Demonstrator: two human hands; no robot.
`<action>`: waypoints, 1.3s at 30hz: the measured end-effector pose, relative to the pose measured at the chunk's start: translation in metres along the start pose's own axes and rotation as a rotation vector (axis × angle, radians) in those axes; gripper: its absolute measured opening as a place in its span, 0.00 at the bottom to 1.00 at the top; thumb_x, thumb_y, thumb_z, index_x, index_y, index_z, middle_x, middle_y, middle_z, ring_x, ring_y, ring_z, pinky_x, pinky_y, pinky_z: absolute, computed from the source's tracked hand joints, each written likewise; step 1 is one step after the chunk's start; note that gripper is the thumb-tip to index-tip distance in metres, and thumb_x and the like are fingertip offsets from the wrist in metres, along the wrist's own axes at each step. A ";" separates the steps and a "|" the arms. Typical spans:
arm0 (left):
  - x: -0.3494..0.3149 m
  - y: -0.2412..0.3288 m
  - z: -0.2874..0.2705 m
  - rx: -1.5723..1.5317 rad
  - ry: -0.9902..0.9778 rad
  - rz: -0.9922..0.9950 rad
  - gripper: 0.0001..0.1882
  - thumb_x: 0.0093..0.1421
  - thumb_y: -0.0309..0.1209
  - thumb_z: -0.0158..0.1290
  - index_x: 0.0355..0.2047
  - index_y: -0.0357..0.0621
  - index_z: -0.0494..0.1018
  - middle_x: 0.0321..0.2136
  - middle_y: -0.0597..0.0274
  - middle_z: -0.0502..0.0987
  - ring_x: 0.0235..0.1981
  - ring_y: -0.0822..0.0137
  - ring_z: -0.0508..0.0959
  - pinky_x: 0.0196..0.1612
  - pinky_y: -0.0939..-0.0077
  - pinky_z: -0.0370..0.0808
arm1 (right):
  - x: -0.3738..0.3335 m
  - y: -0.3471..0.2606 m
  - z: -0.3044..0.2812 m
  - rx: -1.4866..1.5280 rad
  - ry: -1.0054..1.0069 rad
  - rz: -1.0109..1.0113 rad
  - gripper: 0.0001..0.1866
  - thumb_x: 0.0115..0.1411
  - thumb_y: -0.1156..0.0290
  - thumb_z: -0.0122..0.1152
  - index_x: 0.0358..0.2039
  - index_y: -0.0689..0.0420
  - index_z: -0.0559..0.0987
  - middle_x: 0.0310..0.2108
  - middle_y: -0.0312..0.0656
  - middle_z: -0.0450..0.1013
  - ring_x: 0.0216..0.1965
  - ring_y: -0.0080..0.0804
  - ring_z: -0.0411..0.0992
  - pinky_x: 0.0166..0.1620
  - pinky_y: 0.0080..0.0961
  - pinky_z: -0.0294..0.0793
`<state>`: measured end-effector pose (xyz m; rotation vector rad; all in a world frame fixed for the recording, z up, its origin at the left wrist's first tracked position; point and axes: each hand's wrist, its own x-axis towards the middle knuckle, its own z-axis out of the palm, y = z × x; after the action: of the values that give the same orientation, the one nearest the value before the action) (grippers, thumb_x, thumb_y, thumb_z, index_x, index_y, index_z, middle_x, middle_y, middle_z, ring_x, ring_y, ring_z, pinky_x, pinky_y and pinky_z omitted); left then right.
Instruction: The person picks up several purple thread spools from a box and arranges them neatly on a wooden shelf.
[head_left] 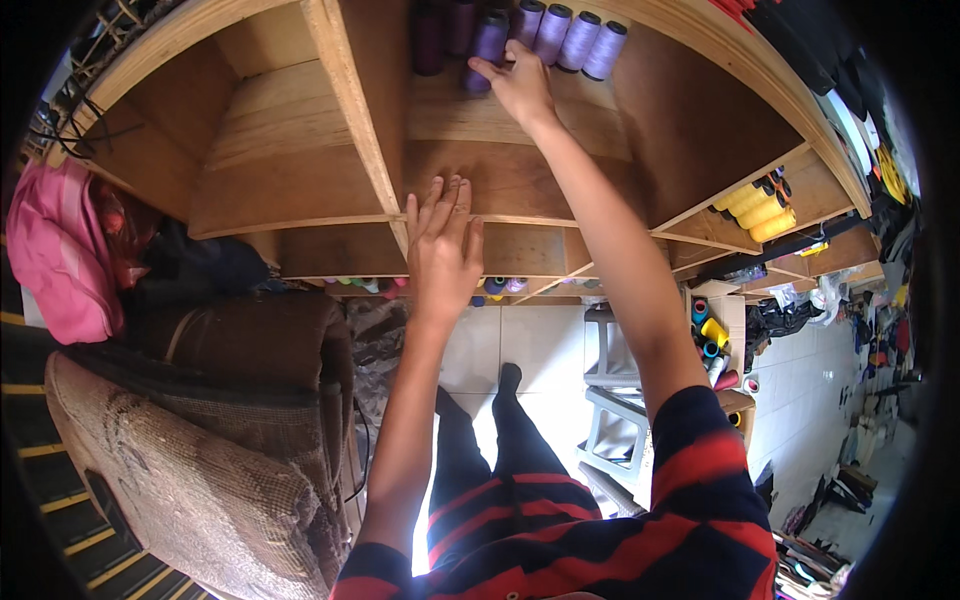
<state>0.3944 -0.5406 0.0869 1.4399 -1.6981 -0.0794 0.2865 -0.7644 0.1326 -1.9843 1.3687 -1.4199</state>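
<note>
Right sleeve (705,440) blurred; darkest spools (429,45) cropped above

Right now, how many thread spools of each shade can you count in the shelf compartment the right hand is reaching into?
Dark plum spools, dim at the left: 2
Deep violet spool, at the fingers of the right hand: 1
Lighter purple spools, in a row to the right: 4
Total visible: 7
</note>
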 end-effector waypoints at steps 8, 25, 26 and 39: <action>-0.004 -0.009 0.004 -0.071 0.031 -0.008 0.21 0.56 0.24 0.51 0.52 0.38 0.71 0.54 0.53 0.71 0.60 0.55 0.65 0.65 0.55 0.52 | 0.028 -0.006 0.018 -0.220 -0.062 0.098 0.32 0.47 0.57 0.72 0.45 0.69 0.74 0.42 0.62 0.74 0.48 0.55 0.71 0.51 0.40 0.70; -0.005 -0.007 0.002 -0.092 0.037 -0.020 0.20 0.55 0.24 0.52 0.49 0.34 0.72 0.54 0.50 0.70 0.60 0.53 0.64 0.64 0.55 0.53 | 0.035 0.018 0.057 -0.172 0.117 0.000 0.31 0.47 0.62 0.71 0.49 0.60 0.69 0.44 0.53 0.75 0.49 0.53 0.70 0.50 0.41 0.71; -0.006 -0.007 0.002 -0.089 0.040 -0.019 0.20 0.55 0.24 0.52 0.49 0.34 0.71 0.54 0.50 0.70 0.60 0.53 0.64 0.64 0.54 0.53 | 0.034 0.023 0.059 -0.204 0.117 0.004 0.32 0.47 0.63 0.71 0.49 0.60 0.68 0.44 0.54 0.74 0.49 0.53 0.70 0.50 0.41 0.71; -0.004 -0.009 0.010 0.049 0.007 0.083 0.22 0.55 0.25 0.52 0.52 0.42 0.70 0.55 0.53 0.69 0.60 0.53 0.64 0.64 0.53 0.54 | -0.037 0.019 0.011 -0.030 0.064 0.128 0.27 0.52 0.59 0.66 0.45 0.62 0.69 0.41 0.56 0.72 0.44 0.56 0.71 0.47 0.44 0.70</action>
<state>0.3948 -0.5449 0.0734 1.4019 -1.7630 0.0126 0.2853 -0.7448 0.0946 -1.8480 1.5240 -1.4236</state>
